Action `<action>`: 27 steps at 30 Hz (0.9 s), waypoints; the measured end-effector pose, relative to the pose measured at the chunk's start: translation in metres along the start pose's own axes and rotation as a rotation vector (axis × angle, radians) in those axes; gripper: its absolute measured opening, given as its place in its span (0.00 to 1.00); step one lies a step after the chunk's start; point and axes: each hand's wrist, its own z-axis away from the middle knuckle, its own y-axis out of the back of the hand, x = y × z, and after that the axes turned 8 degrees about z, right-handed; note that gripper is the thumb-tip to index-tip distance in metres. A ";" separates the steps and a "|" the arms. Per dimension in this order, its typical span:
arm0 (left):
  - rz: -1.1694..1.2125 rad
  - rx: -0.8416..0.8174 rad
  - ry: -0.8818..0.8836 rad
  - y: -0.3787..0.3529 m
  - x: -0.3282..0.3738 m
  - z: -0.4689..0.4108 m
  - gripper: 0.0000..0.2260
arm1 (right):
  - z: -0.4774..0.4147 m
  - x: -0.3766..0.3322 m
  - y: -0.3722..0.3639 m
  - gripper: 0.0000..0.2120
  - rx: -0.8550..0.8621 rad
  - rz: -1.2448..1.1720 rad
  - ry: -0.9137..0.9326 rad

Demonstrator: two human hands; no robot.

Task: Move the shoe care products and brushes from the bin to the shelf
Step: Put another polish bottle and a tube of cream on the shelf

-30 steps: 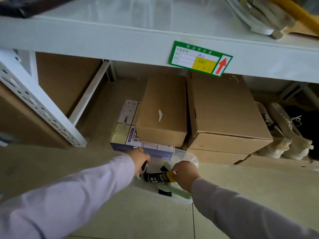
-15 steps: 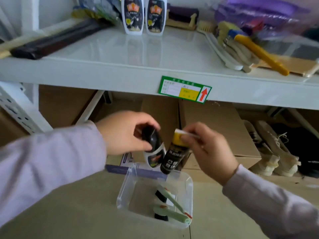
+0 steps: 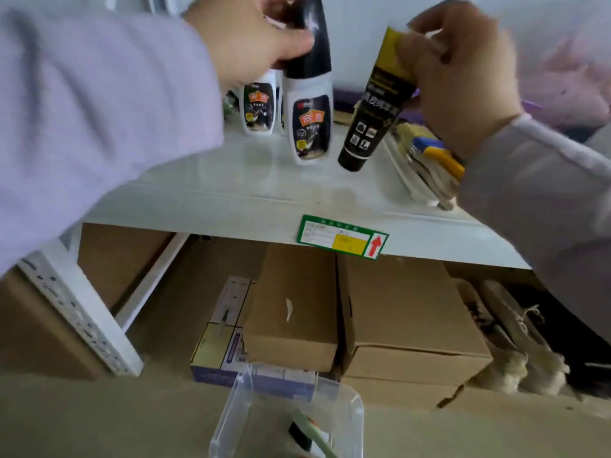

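Note:
My left hand [image 3: 261, 41] grips the black cap of a white shoe polish bottle [image 3: 309, 110], held upright just above the white shelf [image 3: 251, 190]. My right hand [image 3: 459, 71] holds a black and yellow tube [image 3: 372, 117] by its yellow end, cap pointing down at the shelf, right beside the bottle. Two matching polish bottles [image 3: 259, 107] stand further back on the shelf. Down on the floor, the clear plastic bin [image 3: 238, 414] holds a green-handled brush [image 3: 314, 434], partly cut off by the frame edge.
Brushes with yellow and blue handles [image 3: 433, 163] lie on the shelf at the right. Beneath the shelf sit cardboard boxes [image 3: 403, 312], a printed carton [image 3: 221, 345] and pale shoes [image 3: 515, 358]. A green price label [image 3: 342, 241] sticks to the shelf edge. A perforated white upright [image 3: 76, 312] stands left.
Both hands have risen from the bin to shelf height, carrying the bottle and the tube over the shelf surface. The view has tilted up with them.

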 end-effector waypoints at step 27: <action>-0.152 -0.160 0.031 -0.046 -0.007 -0.050 0.31 | -0.027 0.031 -0.029 0.40 -0.291 0.062 0.013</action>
